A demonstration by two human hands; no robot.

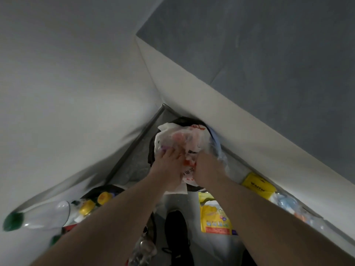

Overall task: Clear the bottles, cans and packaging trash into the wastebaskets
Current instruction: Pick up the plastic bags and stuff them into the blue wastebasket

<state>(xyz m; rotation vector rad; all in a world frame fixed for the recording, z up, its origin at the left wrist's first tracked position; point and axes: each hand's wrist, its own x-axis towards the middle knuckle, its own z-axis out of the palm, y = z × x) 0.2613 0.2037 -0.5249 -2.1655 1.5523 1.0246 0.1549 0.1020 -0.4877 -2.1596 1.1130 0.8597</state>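
Biggest risk: the wastebasket (pixel 184 121) in the corner looks overfull. The plastic bag (pixel 182 139) of trash sits heaped above its dark rim, so pushing harder could pop stuff out over the edge or tip the bin against the wall, esp. if the push is off-centre.

Both hands are on the bag. Left hand (pixel 169 160) lies on it w/ fingers spread fairly flat, pressing down. Right hand (pixel 206 167) has fingers curled into the plastic, gripping a fold; can't tell how firm. Thin plastic may tear there and spill.

Around, biggest first: a second bin (pixel 119 188) at lower left, already showing yellow caps (pixel 103 197), so not much spare room there either, I'd judge. A yellow packet (pixel 215 217) lies on the floor by the right forearm, another yellow pack (pixel 257 186) along the right wall, next to crumpled clear bottles (pixel 288 204). A clear bottle (pixel 44 215) w/ green cap lies near the left wall. A dark shoe (pixel 175 227) stands between the arms; loose items near it are a trip hazard.
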